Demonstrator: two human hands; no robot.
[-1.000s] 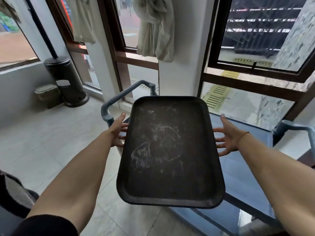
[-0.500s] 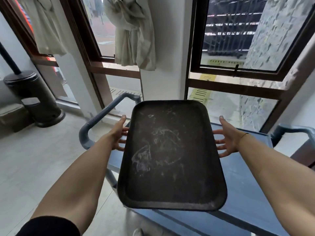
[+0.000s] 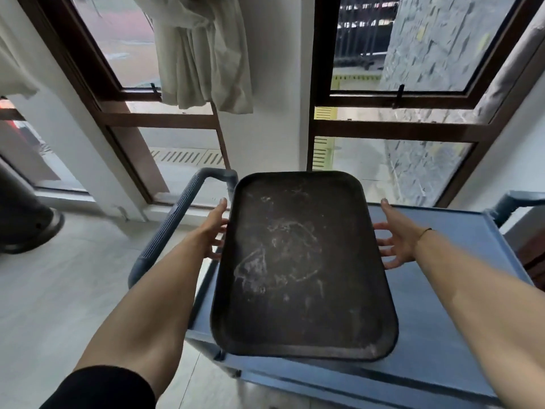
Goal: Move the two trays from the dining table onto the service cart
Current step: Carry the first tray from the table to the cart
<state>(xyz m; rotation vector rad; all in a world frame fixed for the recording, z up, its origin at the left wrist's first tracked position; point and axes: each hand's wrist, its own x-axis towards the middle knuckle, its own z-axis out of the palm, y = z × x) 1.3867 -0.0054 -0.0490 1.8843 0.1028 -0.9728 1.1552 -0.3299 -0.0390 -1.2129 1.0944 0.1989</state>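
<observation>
A dark rectangular tray with whitish scuff marks is held level over the left part of the blue service cart. My left hand grips its left long edge and my right hand grips its right long edge, fingers under the rim. The tray's near end overhangs the cart's front edge. Whether the tray touches the cart top is not clear. No second tray is in view.
The cart's grey-blue handle rises at its left end, another handle at the far right. Brown-framed windows and a white pillar stand right behind. A tied curtain hangs above. A dark round base sits on the floor at left.
The view has swung right and closer, so the tray, first over the floor beside the cart's left handle, is now over the cart top. Both hands kept their grip.
</observation>
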